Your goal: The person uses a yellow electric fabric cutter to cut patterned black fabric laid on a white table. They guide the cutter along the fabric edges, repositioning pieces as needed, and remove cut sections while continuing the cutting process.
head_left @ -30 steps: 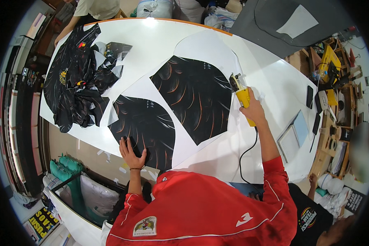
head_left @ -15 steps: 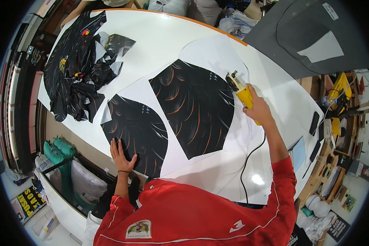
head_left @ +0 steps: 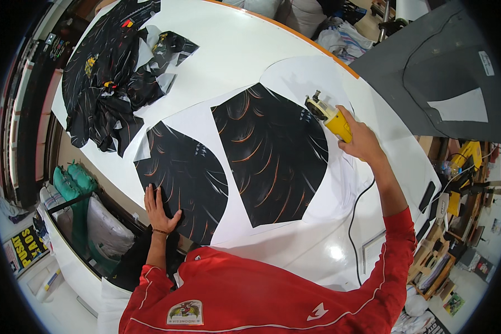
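Note:
My left hand [head_left: 162, 211] lies flat, fingers apart, on the smaller black fabric panel [head_left: 183, 167], which carries orange and white curved streaks. My right hand [head_left: 362, 139] is wrapped round the yellow body of a corded electric fabric cutter [head_left: 334, 121]. Its dark cutting head sits at the upper right edge of the larger black panel [head_left: 270, 156]; whether the blade touches the cloth I cannot tell. White material [head_left: 236, 206] shows between and around the two panels. The cutter's black cord [head_left: 352, 234] trails down toward my right sleeve.
A crumpled heap of black printed fabric [head_left: 108, 83] covers the far left of the white table [head_left: 222, 44]. A grey board [head_left: 451, 67] with a white scrap [head_left: 462, 106] stands at the far right. Dark flat objects [head_left: 427, 197] lie along the right edge. An open bin [head_left: 103, 234] is at lower left.
The whole view has shifted, so the panels appear farther right. Against the larger panel, the cutter has moved slightly left, onto its edge. My left hand stays on the smaller panel.

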### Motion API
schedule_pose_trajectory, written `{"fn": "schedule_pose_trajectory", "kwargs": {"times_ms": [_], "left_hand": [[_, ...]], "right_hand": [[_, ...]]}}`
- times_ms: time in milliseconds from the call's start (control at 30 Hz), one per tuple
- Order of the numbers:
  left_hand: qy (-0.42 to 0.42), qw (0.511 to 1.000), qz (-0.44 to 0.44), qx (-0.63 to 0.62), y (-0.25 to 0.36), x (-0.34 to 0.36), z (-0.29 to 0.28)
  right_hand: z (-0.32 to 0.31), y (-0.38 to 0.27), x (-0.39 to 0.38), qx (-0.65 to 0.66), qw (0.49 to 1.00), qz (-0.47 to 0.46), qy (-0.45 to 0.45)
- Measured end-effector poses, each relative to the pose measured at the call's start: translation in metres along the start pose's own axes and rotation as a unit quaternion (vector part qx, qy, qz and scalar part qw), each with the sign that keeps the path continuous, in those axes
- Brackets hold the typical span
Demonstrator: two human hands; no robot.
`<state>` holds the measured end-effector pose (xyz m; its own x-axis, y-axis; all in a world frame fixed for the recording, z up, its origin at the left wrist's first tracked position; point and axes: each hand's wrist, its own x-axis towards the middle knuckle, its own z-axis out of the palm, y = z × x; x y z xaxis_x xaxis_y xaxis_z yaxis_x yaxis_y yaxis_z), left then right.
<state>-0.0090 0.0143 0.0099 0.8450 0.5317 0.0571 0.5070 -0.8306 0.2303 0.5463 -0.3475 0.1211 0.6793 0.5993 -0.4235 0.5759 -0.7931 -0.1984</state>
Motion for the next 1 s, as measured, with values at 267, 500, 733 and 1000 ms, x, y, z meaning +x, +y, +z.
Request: {"fn": "schedule_pose_trajectory", "kwargs": {"times_ms": [267,500,733,1000], "left_hand": [[0.005,1.0,-0.007,-0.019,-0.001,0.001,-0.001],[0.009,0.999,-0.014,-0.027,0.0,0.002,-0.002],[0.009,0.999,-0.021,-0.033,-0.004,-0.001,0.0],[-0.028,0.999,-0.024,-0.019,-0.005,0.003,-0.004]], "right_hand": [[-0.02,-0.031,0.042,-0.015,0.998,-0.05,-0.034],[-0.031,-0.066,0.073,-0.019,0.996,-0.07,-0.051],[-0.035,-0.104,0.099,-0.011,0.995,-0.085,-0.049],[-0.019,-0.117,0.13,0.047,0.997,-0.053,0.04]]}}
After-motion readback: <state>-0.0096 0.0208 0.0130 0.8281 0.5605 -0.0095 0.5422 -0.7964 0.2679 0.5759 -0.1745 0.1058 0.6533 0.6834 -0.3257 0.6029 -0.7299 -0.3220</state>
